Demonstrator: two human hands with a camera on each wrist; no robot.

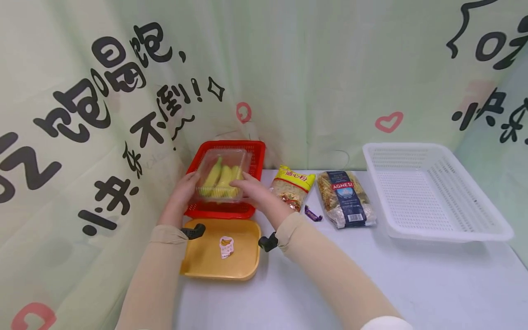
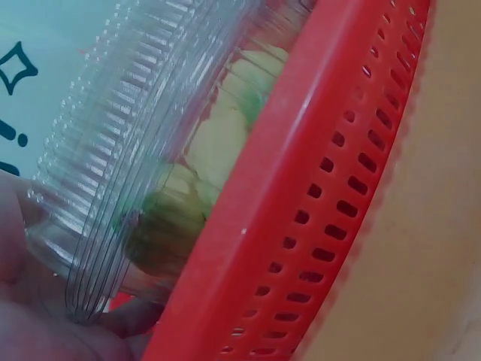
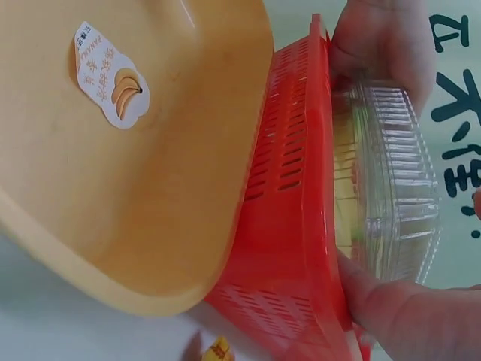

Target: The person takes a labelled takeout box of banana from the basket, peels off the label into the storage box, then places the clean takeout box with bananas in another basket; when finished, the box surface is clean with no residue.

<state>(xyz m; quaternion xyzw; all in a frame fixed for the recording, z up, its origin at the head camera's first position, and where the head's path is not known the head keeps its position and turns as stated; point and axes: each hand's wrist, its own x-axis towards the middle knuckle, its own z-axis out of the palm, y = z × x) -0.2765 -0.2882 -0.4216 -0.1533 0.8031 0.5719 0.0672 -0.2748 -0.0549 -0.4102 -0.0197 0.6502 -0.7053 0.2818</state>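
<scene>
A clear plastic box (image 1: 244, 160) of bananas (image 1: 222, 178) sits at the red basket (image 1: 257, 151), overlapping its opening in the head view. My left hand (image 1: 184, 190) grips the box's left side, and my right hand (image 1: 257, 191) grips its right side with the thumb over the edge. In the left wrist view, the ribbed lid (image 2: 98, 150) rises above the basket's rim, and some fingers are hidden beneath the box. From the right wrist, both hands show at opposite ends of the box, close to the red rim.
In front of the basket lies a yellow-orange tray (image 1: 202, 261) with a banana sticker (image 1: 227, 247). To the right are a yellow-topped pasta bag (image 1: 294, 185), a small purple wrapped candy (image 1: 313, 214), an AGNESI pasta bag (image 1: 345, 199) and a white basket (image 1: 445, 236). Curtains hang behind and at left.
</scene>
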